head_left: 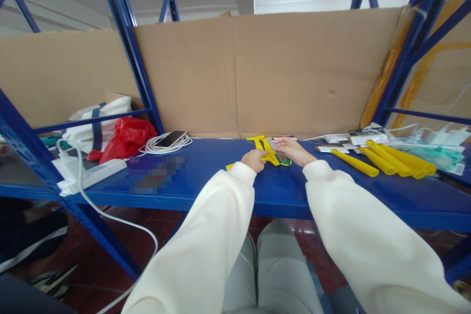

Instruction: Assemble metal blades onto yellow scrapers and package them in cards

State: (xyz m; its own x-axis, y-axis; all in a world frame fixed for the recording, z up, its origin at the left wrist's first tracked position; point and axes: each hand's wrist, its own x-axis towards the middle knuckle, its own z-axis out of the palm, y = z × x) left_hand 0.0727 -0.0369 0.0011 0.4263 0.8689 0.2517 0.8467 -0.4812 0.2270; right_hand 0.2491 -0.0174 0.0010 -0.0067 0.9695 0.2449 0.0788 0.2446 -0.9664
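Between my two hands, over the blue shelf top (209, 157), is a yellow plastic frame (272, 157) with a grey part and a green part on its right side. My left hand (253, 160) is closed on the frame's lower left side. The fingers of my right hand (289, 149) are bent together at the grey part (274, 147) on the frame's upper right; exactly what they pinch is too small to tell. A bit of another yellow piece (230, 167) shows beside my left sleeve.
Several yellow tubes (382, 159) and packets (368, 136) lie at the right. Leftward are a phone (171, 138) on a coiled white cable (147, 147), a red bag (128, 137) and a power strip (99, 174). Cardboard (294, 73) stands behind. A person's leg (33, 240) shows lower left.
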